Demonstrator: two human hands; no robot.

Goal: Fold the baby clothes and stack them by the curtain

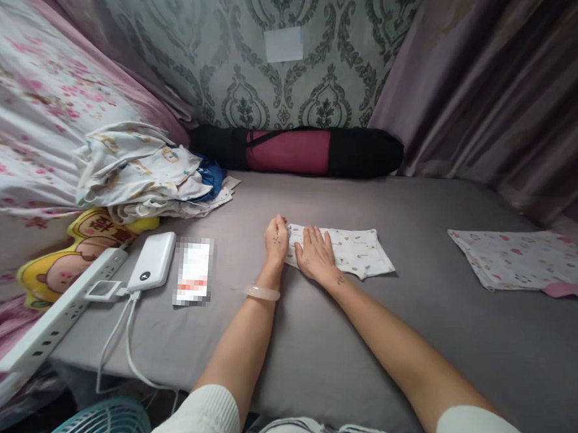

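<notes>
A small white garment [360, 252] with a scattered coloured print lies flat and folded on the grey bed sheet, and looks like small pants or shorts. My left hand [276, 239], a pale bangle on its wrist, is closed at the garment's left edge; its fingertips are partly hidden, but they appear to grip the cloth there. Spread flat, my right hand [316, 255] presses on the garment's left half, fingers pointing away from me. Further right lies another folded garment [506, 256], white with pink print, and a pink piece of cloth [571, 289] at its near edge.
A pile of printed clothes [135, 168] sits at the back left. Nearer are a yellow cushion [53, 274], a power strip [62, 310], a white power bank [153, 260] with cables and a blurred card [194, 271]. A black and red long bag [293, 150] lies along the wall. A fan [105, 421] stands below the edge.
</notes>
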